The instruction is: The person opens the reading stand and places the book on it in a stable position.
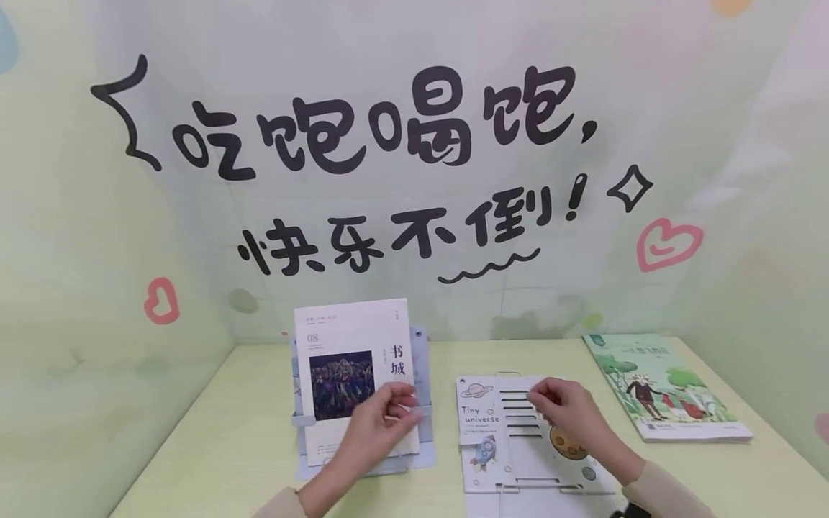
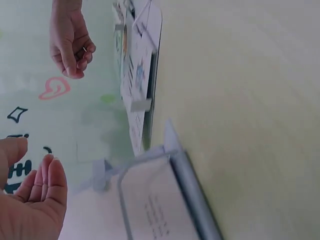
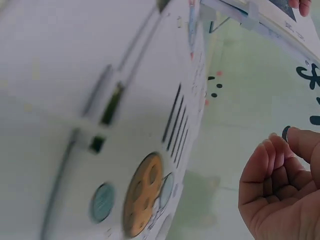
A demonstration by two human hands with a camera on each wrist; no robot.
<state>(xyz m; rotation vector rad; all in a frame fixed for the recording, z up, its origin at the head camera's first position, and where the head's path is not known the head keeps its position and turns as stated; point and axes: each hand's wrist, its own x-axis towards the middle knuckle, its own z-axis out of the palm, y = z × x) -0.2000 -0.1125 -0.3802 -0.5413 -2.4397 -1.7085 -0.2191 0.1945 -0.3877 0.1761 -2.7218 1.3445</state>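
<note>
A white book point(image 1: 346, 439) with a dark picture on its cover leans upright on a light-blue book stand point(image 1: 423, 360), whose side clips catch its edges. In front of the book's lower right part is my left hand point(image 1: 382, 421), fingers loosely bent and nothing in them. To the right, a white book stand point(image 1: 486, 460) printed "Tiny universe" has slots, a rocket and planets on its panel, and no book on it. Over its slotted area hovers my right hand point(image 1: 566, 410), thumb close to bent fingertips. In the right wrist view that hand point(image 3: 280, 185) holds nothing.
A green illustrated book point(image 1: 667, 388) lies flat at the right of the pale yellow table point(image 1: 214, 432). Behind stands a light-green wall sheet point(image 1: 414, 309) with large black lettering and pink hearts. A wire support point(image 2: 122, 200) shows at the blue stand's front.
</note>
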